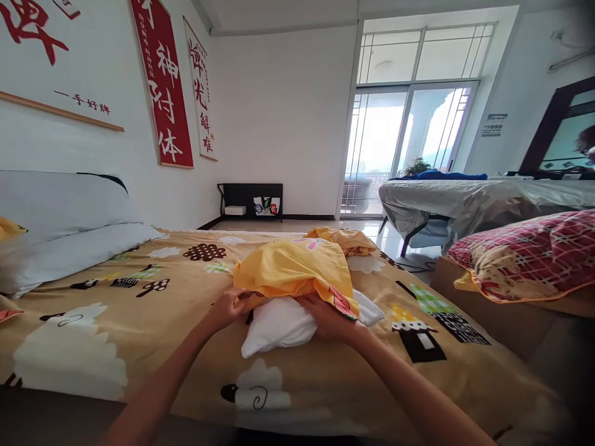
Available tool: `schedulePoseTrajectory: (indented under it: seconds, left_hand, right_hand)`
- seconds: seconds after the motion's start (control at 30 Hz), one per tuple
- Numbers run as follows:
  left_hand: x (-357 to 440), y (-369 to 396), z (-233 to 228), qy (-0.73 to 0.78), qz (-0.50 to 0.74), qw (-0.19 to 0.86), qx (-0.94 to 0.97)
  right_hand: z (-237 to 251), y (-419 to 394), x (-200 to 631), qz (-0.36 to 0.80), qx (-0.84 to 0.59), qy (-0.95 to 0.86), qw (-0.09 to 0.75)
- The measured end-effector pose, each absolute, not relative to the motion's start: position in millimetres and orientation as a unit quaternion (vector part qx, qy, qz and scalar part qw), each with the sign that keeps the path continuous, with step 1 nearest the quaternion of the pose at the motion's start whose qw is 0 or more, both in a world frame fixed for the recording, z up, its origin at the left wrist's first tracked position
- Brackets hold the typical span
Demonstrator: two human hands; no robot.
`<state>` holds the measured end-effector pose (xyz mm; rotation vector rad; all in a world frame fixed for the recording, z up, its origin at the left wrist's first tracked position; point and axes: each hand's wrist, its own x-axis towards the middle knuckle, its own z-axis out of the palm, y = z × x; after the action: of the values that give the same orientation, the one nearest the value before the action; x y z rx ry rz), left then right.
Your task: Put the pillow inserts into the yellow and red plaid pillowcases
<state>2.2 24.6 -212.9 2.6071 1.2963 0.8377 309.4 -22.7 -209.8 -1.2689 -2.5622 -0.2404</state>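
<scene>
A yellow pillowcase (297, 263) with a pink print and a red corner print lies draped over a white pillow (279, 325), whose near end sticks out below the opening. On the left of that opening, my left hand (231, 308) is closed on the pillowcase's edge. My right hand (328, 317) grips the white pillow near its right side, its fingers partly tucked under the yellow cloth. Another white corner of the pillow shows to the right of my right wrist. How far the pillow reaches inside the case is hidden.
Beneath everything spreads a tan sheep-print bedsheet (158, 347). Crumpled yellow cloth (356, 240) lies behind the pillowcase. White pillows (83, 248) are at left, a red patterned cushion (534, 254) at right. Beyond stands a plastic-covered table (432, 192); part of a person shows at the right edge.
</scene>
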Motion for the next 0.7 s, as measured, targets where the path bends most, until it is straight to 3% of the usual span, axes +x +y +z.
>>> schedulePoseTrajectory:
  seconds: [0.13, 0.23, 0.37, 0.5, 0.6, 0.7]
  left_hand:
    - [22, 25, -223, 0.45, 0.287, -0.051, 0.844]
    - [28, 30, -240, 0.52, 0.247, -0.119, 0.809]
    - [15, 38, -262, 0.591, 0.229, -0.113, 0.765]
    - [1, 35, -272, 0.568, 0.205, -0.103, 0.791]
    - [-8, 28, -250, 0.534, 0.221, -0.118, 0.807]
    - [-24, 20, -189, 0.527, 0.275, -0.163, 0.788]
  right_hand:
    - [-190, -49, 340, -0.122, -0.449, -0.876, 0.128]
    - [-178, -55, 364, -0.237, -0.537, -0.787, 0.191]
    - [-189, -48, 391, -0.337, -0.529, -0.738, 0.248]
    - [-201, -39, 402, -0.398, -0.492, -0.719, 0.289]
    - [-187, -35, 403, -0.447, -0.49, -0.692, 0.285]
    - [-144, -37, 409, -0.48, -0.493, -0.68, 0.255]
